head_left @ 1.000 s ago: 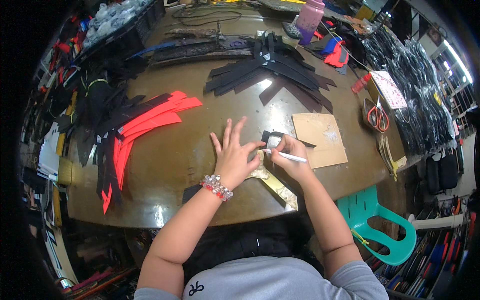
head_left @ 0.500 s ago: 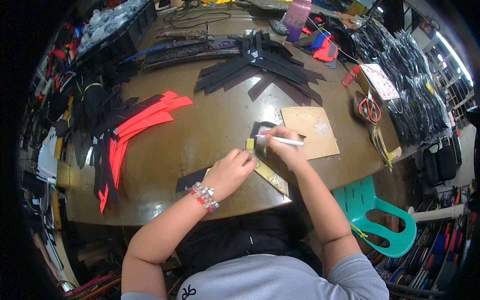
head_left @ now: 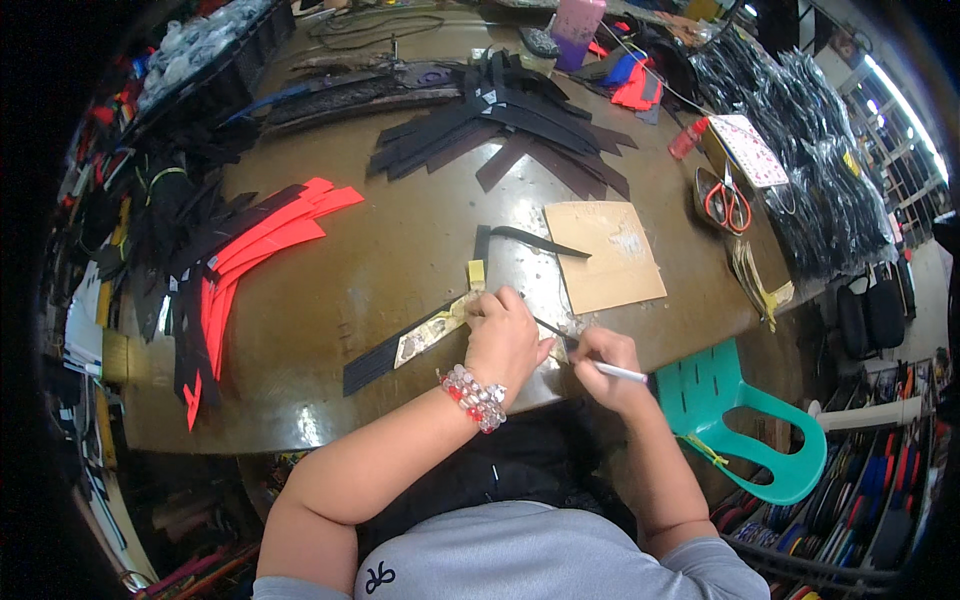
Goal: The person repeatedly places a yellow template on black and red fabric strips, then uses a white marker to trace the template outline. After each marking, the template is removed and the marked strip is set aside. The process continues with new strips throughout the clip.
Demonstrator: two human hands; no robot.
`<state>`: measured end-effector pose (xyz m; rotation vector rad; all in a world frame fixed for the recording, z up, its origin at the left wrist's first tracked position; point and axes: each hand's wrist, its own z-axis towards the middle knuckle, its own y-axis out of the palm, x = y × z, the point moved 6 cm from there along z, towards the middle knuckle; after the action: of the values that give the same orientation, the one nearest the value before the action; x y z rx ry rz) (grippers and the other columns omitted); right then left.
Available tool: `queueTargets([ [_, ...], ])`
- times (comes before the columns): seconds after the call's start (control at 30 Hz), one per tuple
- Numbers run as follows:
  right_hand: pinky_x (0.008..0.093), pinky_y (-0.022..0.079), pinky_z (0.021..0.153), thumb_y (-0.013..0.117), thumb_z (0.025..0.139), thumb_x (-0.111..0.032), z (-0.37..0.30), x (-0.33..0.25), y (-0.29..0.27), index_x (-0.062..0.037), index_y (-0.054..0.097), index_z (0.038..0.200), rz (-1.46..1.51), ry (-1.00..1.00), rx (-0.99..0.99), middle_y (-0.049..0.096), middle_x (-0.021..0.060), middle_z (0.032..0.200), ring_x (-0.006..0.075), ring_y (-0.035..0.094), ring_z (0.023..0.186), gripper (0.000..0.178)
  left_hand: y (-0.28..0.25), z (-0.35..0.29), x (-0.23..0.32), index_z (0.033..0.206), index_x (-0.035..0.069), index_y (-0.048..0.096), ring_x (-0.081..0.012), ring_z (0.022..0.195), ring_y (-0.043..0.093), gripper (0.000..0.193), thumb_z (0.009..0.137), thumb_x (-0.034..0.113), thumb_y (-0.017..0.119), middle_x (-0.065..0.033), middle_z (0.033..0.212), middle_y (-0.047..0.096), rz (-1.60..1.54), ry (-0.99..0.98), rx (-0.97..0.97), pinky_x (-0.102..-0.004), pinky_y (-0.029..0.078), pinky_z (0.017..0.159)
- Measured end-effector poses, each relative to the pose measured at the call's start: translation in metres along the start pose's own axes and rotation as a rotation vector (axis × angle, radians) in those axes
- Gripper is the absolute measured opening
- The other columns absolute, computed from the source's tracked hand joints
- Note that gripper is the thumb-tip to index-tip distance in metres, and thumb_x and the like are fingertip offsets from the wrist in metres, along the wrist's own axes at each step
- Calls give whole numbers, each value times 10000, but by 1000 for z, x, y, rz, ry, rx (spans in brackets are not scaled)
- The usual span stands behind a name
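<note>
My left hand (head_left: 502, 335), a beaded bracelet at its wrist, presses with bent fingers on a worn yellowish template (head_left: 428, 336). The template lies over black strips of material (head_left: 370, 370); much of it is hidden under the hand. A small yellow block (head_left: 476, 271) shows just beyond my fingers. My right hand (head_left: 606, 365) is closed around a white pen (head_left: 622, 372), low beside the table's near edge. The pen's tip is hard to make out. Above the hands, a thin curved black strip (head_left: 540, 241) reaches onto a tan board (head_left: 612, 270).
Orange-red and black strips (head_left: 265, 243) are piled at left, and more black strips (head_left: 500, 125) at the far middle. On the right are orange-handled scissors (head_left: 728, 207), a red bottle (head_left: 688, 138) and plastic-wrapped goods (head_left: 800, 140). A green plastic chair (head_left: 740, 420) stands beside the table.
My right hand has moved down and toward me with the pen, away from the yellow block. My left hand has shifted right along the template, uncovering its left part.
</note>
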<state>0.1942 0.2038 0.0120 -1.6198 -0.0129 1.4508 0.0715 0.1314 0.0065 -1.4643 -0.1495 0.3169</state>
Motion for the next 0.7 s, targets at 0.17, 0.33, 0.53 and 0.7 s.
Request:
queueTargets([
  [0.17, 330, 466, 578, 590, 859, -128, 35, -9, 13, 7, 650, 851, 318, 259, -72, 610, 121, 692, 209, 571, 579, 147, 2, 4, -14, 881, -20, 628, -274, 892, 557, 434, 841, 411, 627, -112, 895, 524, -160, 29, 11, -343, 527, 749],
  [0.33, 418, 472, 705, 550, 925, -102, 62, -40, 67, 3, 650, 956, 37, -150, 196, 535, 190, 840, 365, 551, 802, 148, -11, -16, -65, 951, -4, 610, -299, 1005, 569, 182, 847, 145, 593, -121, 1024, 574, -419, 187, 136, -374, 508, 866],
  [0.53, 431, 489, 675, 619, 866, -80, 52, -46, 82, 0, 655, 882, -153, -190, 219, 528, 182, 852, 354, 581, 746, 89, -21, -75, -122, 1038, 7, 582, -309, 1063, 555, 218, 825, 47, 564, -132, 1137, 575, -510, 180, 103, -384, 492, 907],
  [0.7, 306, 466, 566, 478, 963, -141, 67, -28, 75, 9, 645, 955, 327, 314, 39, 567, 95, 808, 139, 548, 634, 225, -17, -85, -98, 932, -16, 562, -288, 998, 533, 169, 800, 88, 547, -165, 1086, 549, -245, 127, 165, -342, 512, 855],
])
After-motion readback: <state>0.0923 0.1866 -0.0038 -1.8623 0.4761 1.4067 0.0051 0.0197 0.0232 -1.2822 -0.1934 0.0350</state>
